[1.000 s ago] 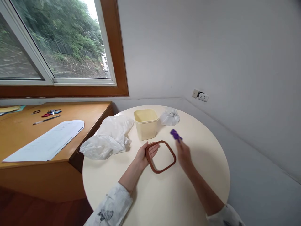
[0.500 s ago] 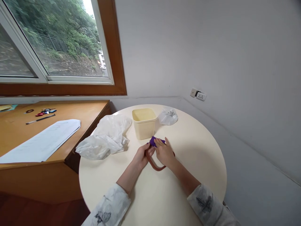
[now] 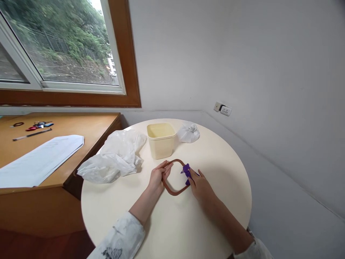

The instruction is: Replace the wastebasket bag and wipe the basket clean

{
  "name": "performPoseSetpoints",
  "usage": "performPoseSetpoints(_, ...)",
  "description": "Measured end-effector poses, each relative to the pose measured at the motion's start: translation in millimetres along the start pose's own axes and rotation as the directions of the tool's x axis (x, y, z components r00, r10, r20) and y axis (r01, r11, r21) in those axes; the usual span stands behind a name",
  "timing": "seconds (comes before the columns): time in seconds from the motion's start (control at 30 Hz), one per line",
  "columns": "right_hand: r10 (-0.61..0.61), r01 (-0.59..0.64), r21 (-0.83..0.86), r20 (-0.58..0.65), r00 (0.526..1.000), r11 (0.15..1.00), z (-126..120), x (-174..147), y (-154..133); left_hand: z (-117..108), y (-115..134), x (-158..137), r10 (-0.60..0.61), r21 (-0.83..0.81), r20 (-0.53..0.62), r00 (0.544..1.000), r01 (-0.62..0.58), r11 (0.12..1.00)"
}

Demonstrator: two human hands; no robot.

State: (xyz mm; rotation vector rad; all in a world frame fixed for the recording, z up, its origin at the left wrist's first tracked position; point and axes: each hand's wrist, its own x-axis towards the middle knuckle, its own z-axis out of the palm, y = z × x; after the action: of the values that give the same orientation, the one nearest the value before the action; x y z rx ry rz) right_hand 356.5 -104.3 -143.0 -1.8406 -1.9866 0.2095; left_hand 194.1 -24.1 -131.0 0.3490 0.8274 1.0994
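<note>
A left hand grips one side of a brown frame, thumb against fingers, while the right hand presses a bunched purple cloth to the opposite side. The frame, a rounded square with an open middle, is held over a round pale table, just in front of a cream tub; whether its near edge touches the tabletop cannot be told.

By its look, the frame should be light and stiff enough to keep its shape, perhaps plastic or rubber, with little to break. Its smooth, narrow rim could turn in a loose grip; the straight sides offer the surest hold, with thumb above and fingers beneath. The cloth appears soft and limp, best pinched in a wad.

A crumpled plastic bag lies left of the tub, a knotted white bag to its right. No brand or label can be made out on the frame, tub or bags. Faint marks on the papers across the wooden desk are too small to read.
</note>
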Motion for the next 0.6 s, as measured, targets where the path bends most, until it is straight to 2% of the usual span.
performPoseSetpoints(0.27,0.059,-0.057,0.031,-0.072,0.996,0.998,10,-23,-14,-1,-2,0,-0.003,-0.033,-0.009,1.0,0.002,0.999)
performPoseSetpoints(0.4,0.103,-0.094,0.104,-0.083,0.991,0.99,13,-33,-28,0,-1,0,0.011,-0.02,-0.015,1.0,-0.011,1.0)
performPoseSetpoints(0.47,0.102,-0.09,0.19,-0.057,0.993,0.978,8,-39,-40,1,-1,2,0.047,-0.028,-0.028,0.998,-0.048,0.998)
performPoseSetpoints(0.53,0.066,-0.065,0.352,0.009,0.998,0.934,-2,-43,-52,2,-1,4,0.096,-0.033,-0.043,0.994,-0.098,0.995)
performPoseSetpoints(0.6,0.02,-0.086,0.574,0.119,0.993,0.814,-16,-43,-58,2,-1,7,0.116,-0.034,-0.058,0.991,-0.119,0.992)
